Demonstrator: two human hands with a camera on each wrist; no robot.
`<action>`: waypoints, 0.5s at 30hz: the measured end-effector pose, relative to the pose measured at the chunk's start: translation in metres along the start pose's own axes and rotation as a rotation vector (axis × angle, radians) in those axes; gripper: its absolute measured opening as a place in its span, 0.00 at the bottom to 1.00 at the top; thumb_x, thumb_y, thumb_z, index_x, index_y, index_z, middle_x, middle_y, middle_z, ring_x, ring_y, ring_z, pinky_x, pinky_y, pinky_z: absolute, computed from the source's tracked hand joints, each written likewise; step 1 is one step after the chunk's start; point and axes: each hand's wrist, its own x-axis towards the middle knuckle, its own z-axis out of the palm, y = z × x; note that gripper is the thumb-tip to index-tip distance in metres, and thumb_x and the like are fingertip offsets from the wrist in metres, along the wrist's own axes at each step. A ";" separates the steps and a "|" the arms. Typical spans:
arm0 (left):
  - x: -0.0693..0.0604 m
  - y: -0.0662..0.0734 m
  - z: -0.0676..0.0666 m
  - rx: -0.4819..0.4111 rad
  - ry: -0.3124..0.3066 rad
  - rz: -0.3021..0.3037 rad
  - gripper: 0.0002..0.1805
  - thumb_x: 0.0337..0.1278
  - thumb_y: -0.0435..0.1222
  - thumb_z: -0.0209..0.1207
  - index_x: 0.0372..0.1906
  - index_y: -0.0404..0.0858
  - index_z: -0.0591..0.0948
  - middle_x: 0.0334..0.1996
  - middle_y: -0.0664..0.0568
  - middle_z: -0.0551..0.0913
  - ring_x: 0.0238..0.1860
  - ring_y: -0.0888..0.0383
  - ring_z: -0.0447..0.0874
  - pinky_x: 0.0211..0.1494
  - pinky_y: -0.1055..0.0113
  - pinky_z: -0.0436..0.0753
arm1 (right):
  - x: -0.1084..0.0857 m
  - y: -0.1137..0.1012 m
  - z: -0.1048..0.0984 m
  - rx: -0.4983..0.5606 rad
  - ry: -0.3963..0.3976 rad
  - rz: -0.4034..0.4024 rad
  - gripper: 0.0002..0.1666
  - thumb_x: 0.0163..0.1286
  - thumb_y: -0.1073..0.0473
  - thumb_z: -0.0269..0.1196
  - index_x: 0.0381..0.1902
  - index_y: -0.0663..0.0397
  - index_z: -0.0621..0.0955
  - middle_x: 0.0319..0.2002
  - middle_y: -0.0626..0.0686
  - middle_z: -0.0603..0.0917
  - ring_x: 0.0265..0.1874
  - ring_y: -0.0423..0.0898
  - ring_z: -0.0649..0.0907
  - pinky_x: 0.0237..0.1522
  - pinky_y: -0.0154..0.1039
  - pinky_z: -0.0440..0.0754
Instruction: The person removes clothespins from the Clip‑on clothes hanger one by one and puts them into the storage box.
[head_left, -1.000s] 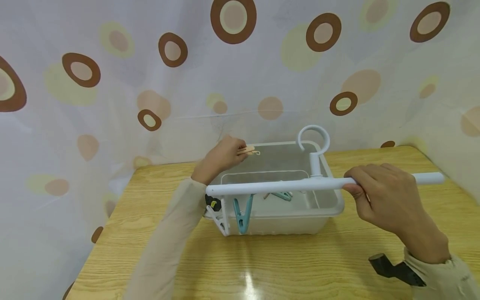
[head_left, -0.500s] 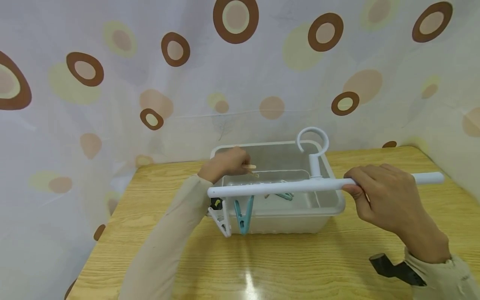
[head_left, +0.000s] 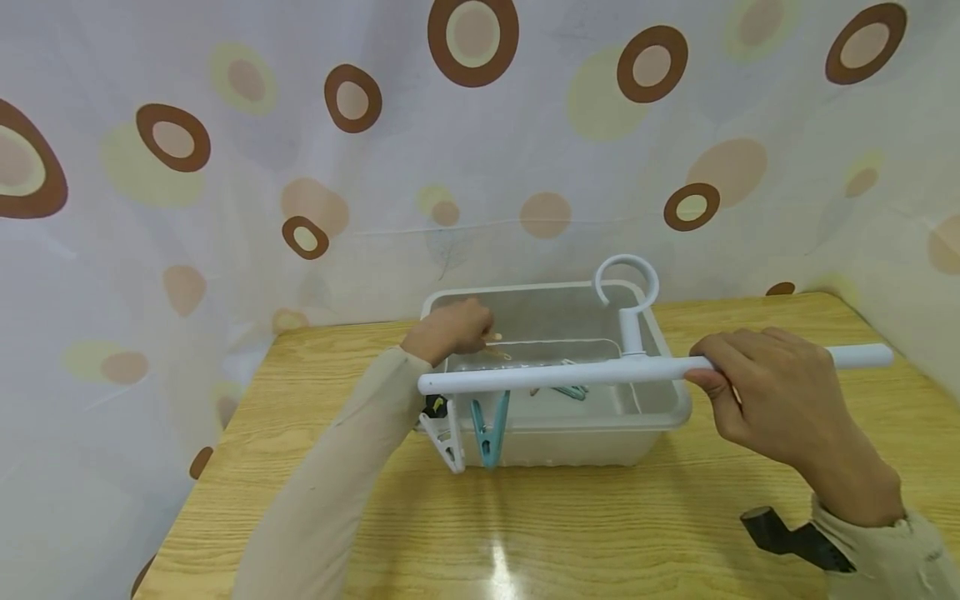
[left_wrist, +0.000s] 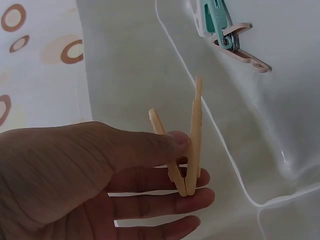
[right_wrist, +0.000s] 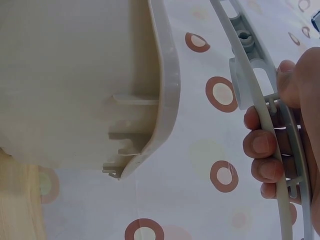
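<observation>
Left arm point(head_left: 337, 467): extended forward from the lower edge of the head view, angled to the right, sleeved to the wrist. Left hand point(head_left: 450, 327): in a pinch, farther forward than the right. The left wrist view shows the left thumb point(left_wrist: 155, 146) opposing the fingers point(left_wrist: 155, 205), of which 3 are visible, slightly spread. Right arm point(head_left: 885, 550): enters at lower right, angled forward and left; right wrist point(head_left: 858, 483) bare. Right hand point(head_left: 772, 396): gripping, back upward, 4 fingertips point(right_wrist: 262, 144) curled.
</observation>
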 end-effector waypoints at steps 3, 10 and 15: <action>-0.004 0.001 0.000 0.009 -0.005 -0.001 0.12 0.63 0.35 0.60 0.22 0.41 0.75 0.20 0.56 0.72 0.22 0.62 0.67 0.26 0.70 0.68 | -0.001 0.000 0.000 0.000 -0.004 0.000 0.31 0.77 0.41 0.42 0.22 0.55 0.76 0.15 0.46 0.73 0.11 0.43 0.67 0.15 0.47 0.70; -0.003 0.001 0.002 0.089 0.025 -0.026 0.11 0.65 0.34 0.56 0.25 0.40 0.76 0.24 0.53 0.74 0.25 0.59 0.68 0.28 0.67 0.71 | -0.001 -0.001 0.000 -0.002 -0.008 0.002 0.32 0.77 0.40 0.42 0.22 0.54 0.76 0.14 0.46 0.72 0.11 0.44 0.67 0.15 0.48 0.70; -0.002 0.002 -0.001 0.167 0.094 -0.063 0.06 0.64 0.31 0.53 0.32 0.37 0.79 0.28 0.50 0.77 0.27 0.56 0.69 0.32 0.62 0.74 | 0.000 0.001 0.000 -0.007 0.005 -0.006 0.32 0.77 0.40 0.42 0.22 0.55 0.76 0.14 0.46 0.72 0.10 0.46 0.69 0.14 0.49 0.71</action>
